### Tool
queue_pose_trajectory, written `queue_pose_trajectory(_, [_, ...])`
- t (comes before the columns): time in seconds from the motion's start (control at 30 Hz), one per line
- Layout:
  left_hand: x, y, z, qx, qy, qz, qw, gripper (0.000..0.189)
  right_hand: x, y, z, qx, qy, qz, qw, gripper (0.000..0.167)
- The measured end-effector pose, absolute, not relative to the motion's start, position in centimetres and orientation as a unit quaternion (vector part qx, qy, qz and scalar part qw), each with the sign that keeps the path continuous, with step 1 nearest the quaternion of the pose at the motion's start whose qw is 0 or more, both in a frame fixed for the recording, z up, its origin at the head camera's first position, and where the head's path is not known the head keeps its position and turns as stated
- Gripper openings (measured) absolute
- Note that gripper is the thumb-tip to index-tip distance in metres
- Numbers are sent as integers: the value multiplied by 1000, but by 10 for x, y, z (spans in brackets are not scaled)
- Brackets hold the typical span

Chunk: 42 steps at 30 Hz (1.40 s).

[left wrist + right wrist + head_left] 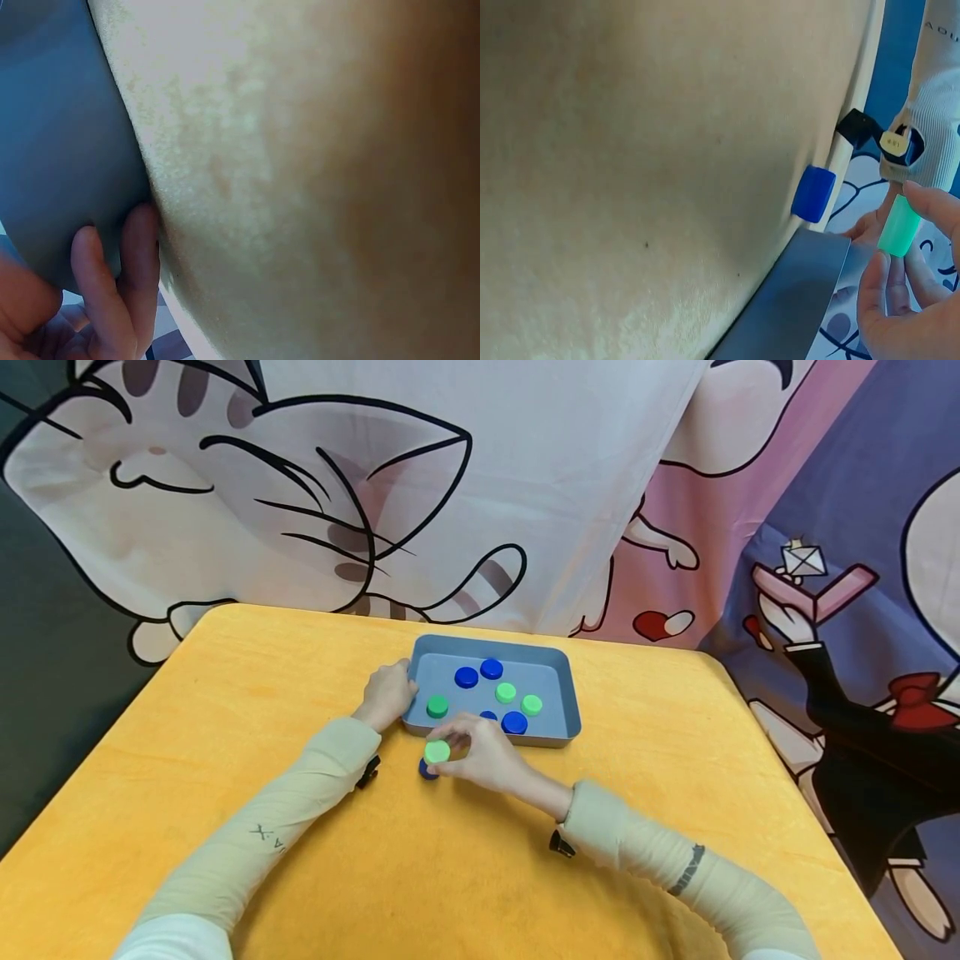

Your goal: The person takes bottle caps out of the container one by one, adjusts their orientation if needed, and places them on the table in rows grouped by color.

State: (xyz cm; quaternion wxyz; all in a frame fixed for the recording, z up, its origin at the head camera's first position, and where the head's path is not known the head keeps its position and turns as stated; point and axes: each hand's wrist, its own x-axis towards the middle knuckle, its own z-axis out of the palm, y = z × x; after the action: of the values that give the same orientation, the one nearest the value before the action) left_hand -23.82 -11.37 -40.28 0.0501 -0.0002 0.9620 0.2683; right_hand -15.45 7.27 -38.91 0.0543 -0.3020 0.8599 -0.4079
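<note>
My right hand (483, 756) pinches a light green bottle cap (437, 752) between thumb and fingertips, in front of the tray's near wall. The right wrist view shows this cap (899, 226) held on edge. A blue bottle cap (427, 771) lies on the table just below it, partly hidden in the head view. At the left end of the blue-grey tray (543, 740), my left hand (386, 696) grips the wall, with fingertips (139, 232) against its outer face in the left wrist view.
Inside the tray lie several caps: blue ones such as a cap (467, 677) at the back, light green ones such as a cap (531, 705) at the right, and a darker green cap (437, 707). A yellow cloth (420, 877) covers the table; a cartoon-print curtain (585, 460) hangs behind.
</note>
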Motion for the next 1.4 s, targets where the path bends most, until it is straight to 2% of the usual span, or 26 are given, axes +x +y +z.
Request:
queue_pose_trajectory(0.57, [-240,-114,-403,-1,959,277,57,45,-134,71,-406,-327,859,-379,105,32])
queue_pose_trajectory(1.4, [-238,-115,-404,8,962,270,48,42,-129,63,-412,-363,873,-305,115,31])
